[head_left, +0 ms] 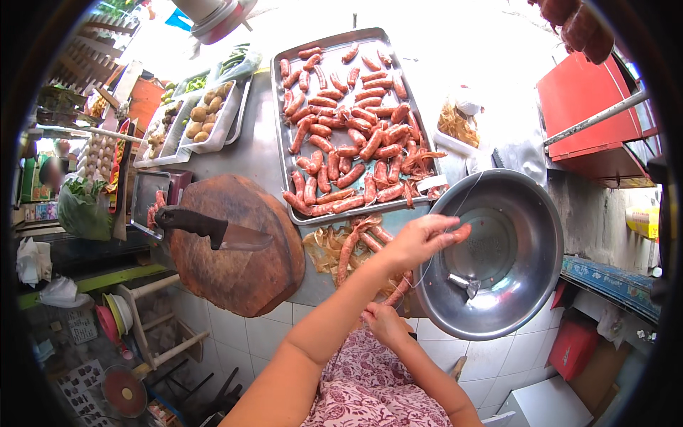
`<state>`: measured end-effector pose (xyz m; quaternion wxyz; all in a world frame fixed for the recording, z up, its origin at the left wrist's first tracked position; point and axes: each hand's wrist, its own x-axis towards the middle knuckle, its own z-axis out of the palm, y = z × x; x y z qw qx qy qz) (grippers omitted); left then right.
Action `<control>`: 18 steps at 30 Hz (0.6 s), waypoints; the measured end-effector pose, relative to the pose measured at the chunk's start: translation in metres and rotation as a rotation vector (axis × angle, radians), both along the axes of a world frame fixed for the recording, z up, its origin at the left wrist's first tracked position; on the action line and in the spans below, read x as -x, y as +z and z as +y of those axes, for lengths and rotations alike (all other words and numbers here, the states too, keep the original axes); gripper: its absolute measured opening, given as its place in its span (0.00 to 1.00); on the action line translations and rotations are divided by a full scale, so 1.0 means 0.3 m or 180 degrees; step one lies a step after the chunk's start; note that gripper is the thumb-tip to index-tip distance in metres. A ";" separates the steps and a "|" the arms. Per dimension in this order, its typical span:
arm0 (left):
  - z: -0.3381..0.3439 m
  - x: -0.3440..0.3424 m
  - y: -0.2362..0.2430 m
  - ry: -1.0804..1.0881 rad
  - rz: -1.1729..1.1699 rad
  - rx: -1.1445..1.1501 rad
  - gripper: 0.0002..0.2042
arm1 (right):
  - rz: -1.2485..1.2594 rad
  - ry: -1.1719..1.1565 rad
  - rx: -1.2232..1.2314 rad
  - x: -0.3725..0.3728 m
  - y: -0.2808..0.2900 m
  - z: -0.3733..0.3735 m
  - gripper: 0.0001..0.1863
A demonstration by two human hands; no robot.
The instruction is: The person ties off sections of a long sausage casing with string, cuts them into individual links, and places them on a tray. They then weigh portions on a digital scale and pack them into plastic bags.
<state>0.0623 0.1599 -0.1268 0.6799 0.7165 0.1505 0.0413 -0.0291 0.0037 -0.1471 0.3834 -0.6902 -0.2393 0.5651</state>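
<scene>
**Sausages at the near edge, both hands among them**

The metal surface [256,132] carries everything within easy reach. A large tray [329,50] lies towards its far edge, its raised rim probably there to contain the loose sausages [370,146]. The steel bowl [530,249] sits by the near-right corner, overhanging slightly; the chopping board [235,274], at the near-left corner, parks a knife [215,231] away from the fingers. Between them, by the near edge, more sausages [348,252] lie on wrinkled casing [324,252], seemingly handy for working. The left hand [423,238] reaches over the bowl's rim, fingers gathered beside a thread [470,191]; the right hand [386,324] curls low at the near edge, perhaps steadying a sausage. What either grip grasps, I cannot tell.
</scene>
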 end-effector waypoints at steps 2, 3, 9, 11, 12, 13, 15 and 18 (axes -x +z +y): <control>0.081 0.009 -0.057 0.0547 -0.0432 0.0365 0.13 | 0.0114 -0.0003 0.0298 -0.011 0.009 -0.002 0.12; 0.144 0.012 -0.101 0.1199 -0.0602 0.0468 0.10 | 0.0043 0.0070 0.0320 -0.015 0.010 -0.004 0.12; 0.550 -0.049 -0.385 0.2984 -0.0150 0.0476 0.24 | -0.0078 0.0100 0.0232 0.001 -0.012 -0.024 0.12; 0.628 -0.076 -0.409 0.2511 -0.0571 0.1056 0.29 | 0.0049 -0.0020 0.0296 0.007 -0.018 -0.027 0.12; 0.621 -0.081 -0.413 0.2763 -0.0735 0.0820 0.31 | -0.0021 -0.0038 0.0222 0.007 -0.017 -0.027 0.12; 0.618 -0.083 -0.403 0.3006 -0.0910 0.0570 0.32 | -0.0051 -0.0002 0.0275 0.005 -0.014 -0.025 0.12; 0.609 -0.028 -0.353 0.3640 -0.1282 0.0490 0.32 | -0.0018 -0.0064 0.0330 -0.005 -0.002 -0.016 0.12; 0.476 0.135 -0.279 0.3189 0.0190 -0.0504 0.17 | 0.0093 -0.0281 0.0276 -0.023 0.021 0.003 0.12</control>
